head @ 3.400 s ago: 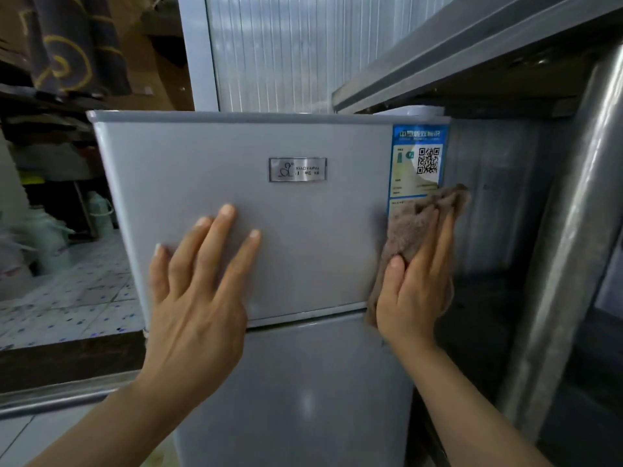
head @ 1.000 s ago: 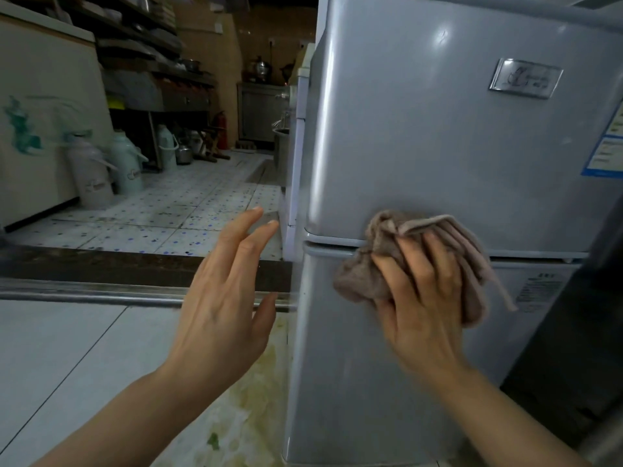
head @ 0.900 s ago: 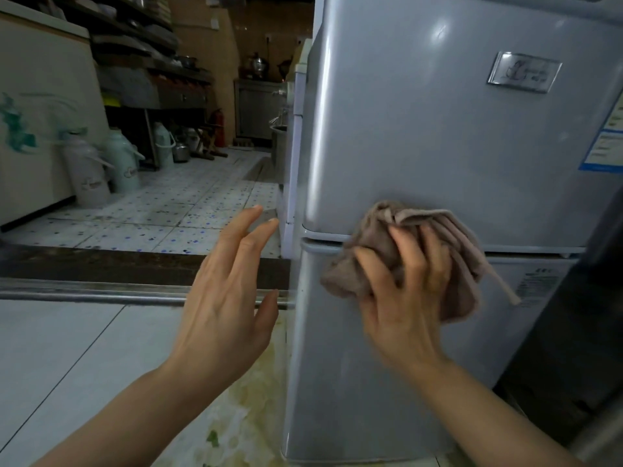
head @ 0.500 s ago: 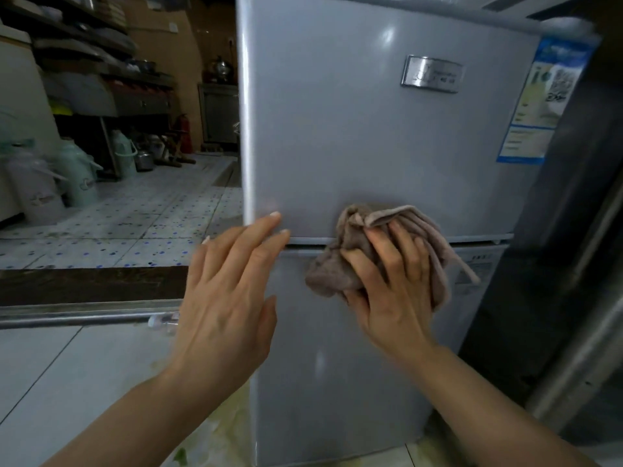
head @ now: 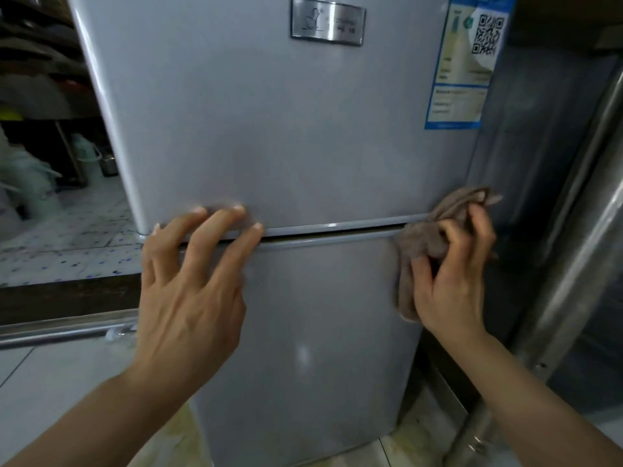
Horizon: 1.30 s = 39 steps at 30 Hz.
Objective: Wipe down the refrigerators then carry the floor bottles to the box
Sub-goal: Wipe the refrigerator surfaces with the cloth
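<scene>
While the left hand lies against the front of the grey fridge, its fingers are straight and spread, with the tips reaching over the seam between the upper and lower doors and touching the bottom edge of the upper door. That hand sits at about eight o'clock from the middle of the view. At about three o'clock, the right hand grips a bunched brown cloth, fingers curled around it, and presses it to the right end of the same seam, at the fridge's right edge. Part of the cloth sticks up above the knuckles and part hangs down below the thumb.

High on the upper door, at twelve o'clock, is a small metal nameplate. At about one o'clock a blue and white label with a square code is stuck near the door's right edge. A steel post runs down beside the fridge at four o'clock. At nine o'clock, beyond the fridge's left edge, lies a speckled tile floor with blurred pale jugs standing on it. No box shows in this view.
</scene>
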Tool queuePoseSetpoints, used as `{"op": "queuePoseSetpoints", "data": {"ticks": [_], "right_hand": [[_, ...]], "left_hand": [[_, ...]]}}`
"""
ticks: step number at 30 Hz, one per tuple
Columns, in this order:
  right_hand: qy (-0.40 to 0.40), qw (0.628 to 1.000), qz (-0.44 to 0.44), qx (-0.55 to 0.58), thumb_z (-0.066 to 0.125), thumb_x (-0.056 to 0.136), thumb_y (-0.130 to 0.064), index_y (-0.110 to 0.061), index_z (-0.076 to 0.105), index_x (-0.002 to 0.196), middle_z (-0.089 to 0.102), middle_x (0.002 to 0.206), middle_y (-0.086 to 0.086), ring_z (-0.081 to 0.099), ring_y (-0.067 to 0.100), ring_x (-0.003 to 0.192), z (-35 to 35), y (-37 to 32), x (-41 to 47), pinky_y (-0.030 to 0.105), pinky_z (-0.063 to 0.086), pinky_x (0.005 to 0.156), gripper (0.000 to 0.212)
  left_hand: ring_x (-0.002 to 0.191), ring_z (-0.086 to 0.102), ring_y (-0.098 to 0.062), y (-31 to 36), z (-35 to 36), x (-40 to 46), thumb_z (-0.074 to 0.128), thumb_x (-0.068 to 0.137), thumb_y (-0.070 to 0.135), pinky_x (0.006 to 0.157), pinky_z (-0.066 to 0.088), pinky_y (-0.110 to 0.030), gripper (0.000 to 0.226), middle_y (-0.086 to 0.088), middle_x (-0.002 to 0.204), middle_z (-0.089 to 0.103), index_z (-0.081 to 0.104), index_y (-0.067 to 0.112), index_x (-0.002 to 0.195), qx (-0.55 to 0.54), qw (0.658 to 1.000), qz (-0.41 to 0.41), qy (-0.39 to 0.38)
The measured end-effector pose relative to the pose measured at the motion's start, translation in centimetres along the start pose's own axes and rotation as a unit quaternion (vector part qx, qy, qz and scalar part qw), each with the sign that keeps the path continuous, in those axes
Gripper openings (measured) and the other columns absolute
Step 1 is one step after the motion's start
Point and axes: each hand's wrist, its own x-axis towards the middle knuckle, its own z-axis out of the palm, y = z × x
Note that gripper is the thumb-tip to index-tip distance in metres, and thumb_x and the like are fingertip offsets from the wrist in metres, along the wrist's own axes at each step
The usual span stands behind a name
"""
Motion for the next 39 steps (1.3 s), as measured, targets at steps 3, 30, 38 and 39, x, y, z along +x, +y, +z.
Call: {"op": "queuePoseSetpoints", "data": {"ticks": [3,30,38,39], "right_hand": [[0.015,0.994,0.076,0.083,0.051,0.091,-0.017,-0.008,0.04,0.119,0.036,0.135,0.022,0.046,0.029,0.121,0.0,-0.5,1.0,0.041,0.042,0.103,0.031],[0.008,0.993,0.101,-0.058,0.016,0.098,-0.047,-0.002,0.014,0.149,0.011,0.15,0.036,0.013,0.045,0.141,5.2,-1.7,-8.0,0.048,0.013,0.117,0.068],[-0.123,0.984,-0.055,-0.117,0.031,0.094,-0.052,-0.026,-0.004,0.151,0.003,0.152,0.025,-0.002,0.045,0.141,4.3,-2.0,-11.9,0.064,0.011,0.111,0.072],[-0.104,0.984,-0.088,-0.118,0.034,0.093,-0.053,-0.028,0.0,0.15,0.005,0.152,0.022,-0.002,0.042,0.142,4.1,-2.4,-9.3,0.061,0.006,0.113,0.071]], "left_hand": [[0.126,0.031,-0.037,0.8,0.3,0.4,0.056,0.07,0.003,0.098,0.03,-0.064,0.062,-0.004,0.141,0.035,0.046,0.015,0.131,0.008,1.0,0.002,0.02],[0.135,0.019,-0.035,3.4,4.1,-1.6,0.061,0.065,0.009,0.107,0.011,-0.065,0.074,-0.005,0.149,0.025,0.042,0.009,0.136,0.042,0.996,0.082,-0.005],[0.136,0.022,-0.034,1.7,2.2,-2.8,0.063,0.064,0.009,0.11,0.01,-0.056,0.073,-0.005,0.153,0.021,0.047,0.009,0.135,0.027,0.993,0.107,-0.046],[0.135,0.024,-0.035,1.3,1.8,-3.2,0.064,0.062,0.01,0.11,0.011,-0.056,0.075,-0.007,0.153,0.021,0.046,0.011,0.135,0.032,0.993,0.1,-0.048]]}}
